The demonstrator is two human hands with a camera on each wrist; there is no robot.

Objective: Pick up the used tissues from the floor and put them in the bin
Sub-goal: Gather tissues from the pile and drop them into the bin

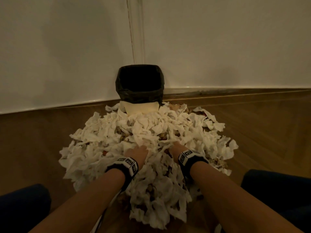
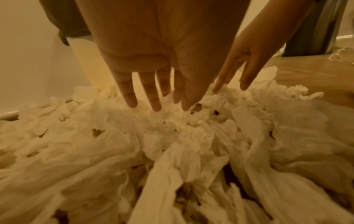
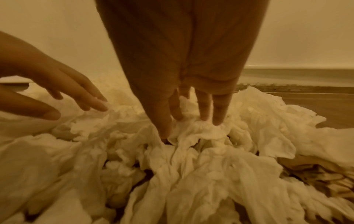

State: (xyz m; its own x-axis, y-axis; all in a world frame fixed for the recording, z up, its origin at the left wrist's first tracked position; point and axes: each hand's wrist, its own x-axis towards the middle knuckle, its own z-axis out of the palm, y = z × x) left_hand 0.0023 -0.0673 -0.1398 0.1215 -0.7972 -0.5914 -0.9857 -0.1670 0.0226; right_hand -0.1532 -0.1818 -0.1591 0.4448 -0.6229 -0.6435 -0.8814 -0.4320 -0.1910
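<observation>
A big heap of crumpled white tissues [image 1: 151, 128] covers the wooden floor in front of a cream bin with a black liner [image 1: 141, 95], which stands in the wall corner. Both my hands are down in the middle of the heap. My left hand [image 1: 137, 153] has straight, spread fingers whose tips touch the tissues [image 2: 172, 144], as the left wrist view shows [image 2: 159, 106]. My right hand [image 1: 175, 147] lies just to its right. Its fingers and thumb are nearly straight and press into a tissue clump [image 3: 195, 128] in the right wrist view [image 3: 191, 124]. Neither hand has lifted a tissue.
White walls meet behind the bin, with a skirting edge along the floor [image 1: 252, 115]. My knees in dark trousers sit at the lower left [image 1: 21, 207] and lower right [image 1: 277, 190]. Brown scraps show between the tissues. Bare wood lies on both sides of the heap.
</observation>
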